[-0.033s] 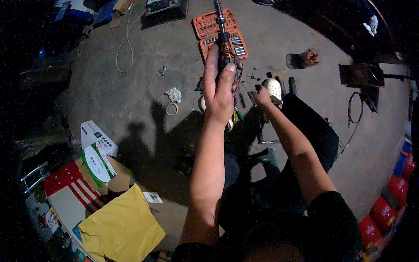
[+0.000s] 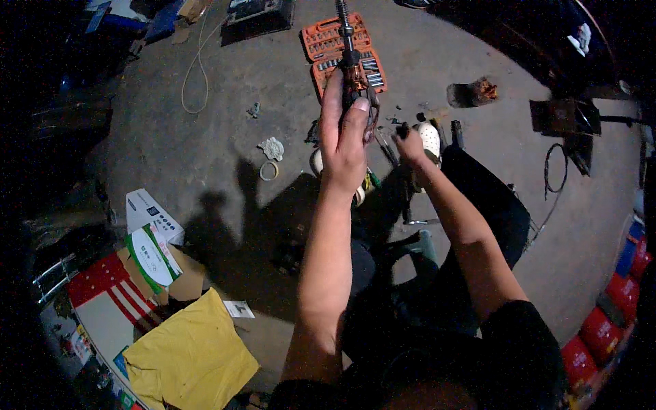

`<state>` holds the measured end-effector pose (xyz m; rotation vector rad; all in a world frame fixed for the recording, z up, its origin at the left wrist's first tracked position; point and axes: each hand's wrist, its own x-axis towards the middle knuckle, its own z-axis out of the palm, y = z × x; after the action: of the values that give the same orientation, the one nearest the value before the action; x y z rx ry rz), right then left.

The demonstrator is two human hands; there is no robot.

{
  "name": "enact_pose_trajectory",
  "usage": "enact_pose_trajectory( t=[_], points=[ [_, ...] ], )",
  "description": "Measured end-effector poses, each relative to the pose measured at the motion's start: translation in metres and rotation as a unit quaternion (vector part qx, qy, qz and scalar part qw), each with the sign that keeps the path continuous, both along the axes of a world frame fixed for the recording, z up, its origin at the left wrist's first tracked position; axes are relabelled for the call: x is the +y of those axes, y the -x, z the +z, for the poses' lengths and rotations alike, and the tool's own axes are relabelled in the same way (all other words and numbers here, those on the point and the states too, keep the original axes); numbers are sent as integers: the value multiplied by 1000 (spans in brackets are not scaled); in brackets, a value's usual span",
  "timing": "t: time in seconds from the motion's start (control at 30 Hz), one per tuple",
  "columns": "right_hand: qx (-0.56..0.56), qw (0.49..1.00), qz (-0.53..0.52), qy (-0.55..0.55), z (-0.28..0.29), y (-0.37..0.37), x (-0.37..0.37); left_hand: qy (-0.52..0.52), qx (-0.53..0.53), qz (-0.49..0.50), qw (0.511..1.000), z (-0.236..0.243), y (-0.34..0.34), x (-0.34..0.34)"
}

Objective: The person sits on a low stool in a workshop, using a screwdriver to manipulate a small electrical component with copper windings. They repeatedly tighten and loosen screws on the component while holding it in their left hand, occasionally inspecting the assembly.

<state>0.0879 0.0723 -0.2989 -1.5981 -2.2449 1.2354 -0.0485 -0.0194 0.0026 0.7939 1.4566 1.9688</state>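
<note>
Right hand (image 2: 412, 146) has edged toward eleven o'clock, fingers too dim to judge; left hand (image 2: 346, 152) keeps the shafted part (image 2: 352, 65) pinched.

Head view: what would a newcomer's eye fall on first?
Probably the metal shaft with copper-coloured windings, held in the left hand at top centre. Behind it, a bright orange socket case lies open on the floor. The large yellow cloth-like sheet also stands out at lower left.
</note>
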Motion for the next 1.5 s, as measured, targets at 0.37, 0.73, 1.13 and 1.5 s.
enact_pose_trajectory(
  t=[0.37,0.73,1.13,1.5],
  points=[
    [418,901,-3,119,310,37,15,-3,143,-34,989,-9,-8,11],
    [430,888,-39,159,322,29,22,64,159,-28,985,-5,-12,17],
    [478,855,-44,199,321,27,24,11,-138,-69,988,1,-14,18],
    [483,759,-82,428,329,21,25,31,-52,-42,997,1,-18,22]
  ],
)
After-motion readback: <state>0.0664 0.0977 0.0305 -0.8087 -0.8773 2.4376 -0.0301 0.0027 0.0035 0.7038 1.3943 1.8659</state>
